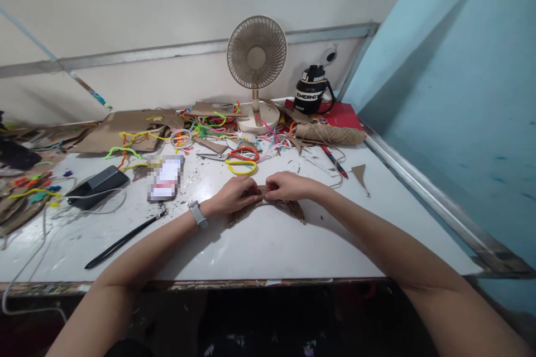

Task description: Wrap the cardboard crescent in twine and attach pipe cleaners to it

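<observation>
Both hands are meeting over a bow (268, 207) of brown jute-wrapped card lying flat on the white surface (268, 245), near its front edge; the left hand (231, 196) is pinching the bow's middle from one side, fingers closed on it; the right hand (288, 186) is pinching the same middle from the other side, thumb and fingers pressed together on the waist. The two wings are fanning out below the hands, both already covered in ribbed twine; so the wrapping of the wings is looking done, while the centre, judging by where the fingers are working, is being bound or pressed and seems unfinished; whether a strand is running between the fingers is too small to tell.

Behind the hands, scissors (239, 160) with orange and yellow handles are lying just apart from the bow; a cone of twine (330, 134) is resting on its side further back, beside a fan (257, 67) and a black bottle (310, 89); a phone (166, 177) and a power bank (97, 185) are sitting to the left, among pipe cleaners (205, 122) and card scraps (125, 128).
</observation>
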The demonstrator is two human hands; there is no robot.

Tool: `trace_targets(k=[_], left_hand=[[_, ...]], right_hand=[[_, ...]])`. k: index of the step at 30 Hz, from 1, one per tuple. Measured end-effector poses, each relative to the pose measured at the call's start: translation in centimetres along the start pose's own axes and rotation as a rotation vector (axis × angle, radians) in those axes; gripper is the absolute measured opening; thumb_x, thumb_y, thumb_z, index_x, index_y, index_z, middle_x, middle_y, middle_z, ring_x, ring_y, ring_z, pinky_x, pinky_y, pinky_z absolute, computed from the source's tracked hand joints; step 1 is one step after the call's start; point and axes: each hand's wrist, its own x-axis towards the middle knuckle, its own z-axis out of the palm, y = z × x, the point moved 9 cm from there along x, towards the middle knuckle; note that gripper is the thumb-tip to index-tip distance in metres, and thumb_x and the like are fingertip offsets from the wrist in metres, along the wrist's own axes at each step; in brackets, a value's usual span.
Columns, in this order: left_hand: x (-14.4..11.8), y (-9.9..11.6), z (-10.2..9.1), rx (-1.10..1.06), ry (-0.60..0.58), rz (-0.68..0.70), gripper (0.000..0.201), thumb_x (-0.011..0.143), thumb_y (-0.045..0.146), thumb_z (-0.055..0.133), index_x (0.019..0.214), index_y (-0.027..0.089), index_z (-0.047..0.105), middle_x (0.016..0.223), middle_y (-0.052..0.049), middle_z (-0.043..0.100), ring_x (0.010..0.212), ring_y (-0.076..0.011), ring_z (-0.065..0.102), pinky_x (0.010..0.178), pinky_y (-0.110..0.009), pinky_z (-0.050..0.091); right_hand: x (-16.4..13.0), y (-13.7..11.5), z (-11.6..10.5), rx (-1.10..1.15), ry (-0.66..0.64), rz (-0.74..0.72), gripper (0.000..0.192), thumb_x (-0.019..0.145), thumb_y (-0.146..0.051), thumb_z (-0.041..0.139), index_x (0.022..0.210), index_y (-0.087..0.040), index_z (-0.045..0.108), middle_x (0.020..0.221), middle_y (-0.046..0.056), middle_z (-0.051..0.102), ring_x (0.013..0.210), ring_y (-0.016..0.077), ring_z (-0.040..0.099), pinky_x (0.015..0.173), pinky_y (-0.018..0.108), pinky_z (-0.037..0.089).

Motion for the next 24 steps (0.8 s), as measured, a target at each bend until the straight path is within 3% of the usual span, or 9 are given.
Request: trace_targets(k=[7, 10, 16, 24], left_hand=[[0.0, 0.0, -0.2, -0.058, 0.023, -0.021, 0.022, 0.09, 0.038, 0.055, 0.086, 0.017, 0.059, 0.08, -0.003, 0.062, 0.072, -0.0148, 0.054, 0.066, -0.026, 0.039], [-0.1, -0.2, -0.2, -0.056, 0.025, -0.051, 0.021, 0.088, 0.037, 0.056, 0.085, 0.017, 0.059, 0.079, -0.003, 0.063, 0.071, -0.015, 0.054, 0.065, -0.026, 0.039], [0.0, 0.0, -0.2, -0.087, -0.001, -0.122, 0.021, 0.087, 0.037, 0.057, 0.083, 0.017, 0.059, 0.075, -0.002, 0.062, 0.067, -0.0139, 0.053, 0.064, -0.026, 0.039], [-0.2, 0.1, 0.0, -0.117, -0.025, -0.179, 0.022, 0.086, 0.038, 0.057, 0.083, 0.016, 0.06, 0.07, 0.0, 0.06, 0.062, -0.0122, 0.05, 0.06, -0.024, 0.036]], right_hand=[[-0.5, 0.4, -2.0, 0.082, 0.003, 0.005, 0.018, 0.081, -0.033, 0.059, 0.08, -0.016, 0.063, 0.067, 0.002, 0.065, 0.061, 0.0137, 0.057, 0.055, 0.023, 0.037], [-0.7, 0.2, -1.7, 0.033, -0.034, 0.001, 0.013, 0.078, -0.029, 0.061, 0.079, -0.017, 0.065, 0.067, 0.001, 0.065, 0.06, 0.014, 0.056, 0.055, 0.023, 0.036], [-1.8, 1.1, -1.3, 0.047, 0.128, 0.056, 0.014, 0.077, -0.03, 0.062, 0.078, -0.016, 0.066, 0.069, 0.002, 0.066, 0.065, 0.0147, 0.056, 0.059, 0.024, 0.036], [-1.9, 2.2, -0.4, 0.16, 0.185, 0.04, 0.014, 0.075, -0.029, 0.062, 0.076, -0.016, 0.065, 0.068, 0.0, 0.064, 0.064, 0.0136, 0.054, 0.059, 0.023, 0.037]])
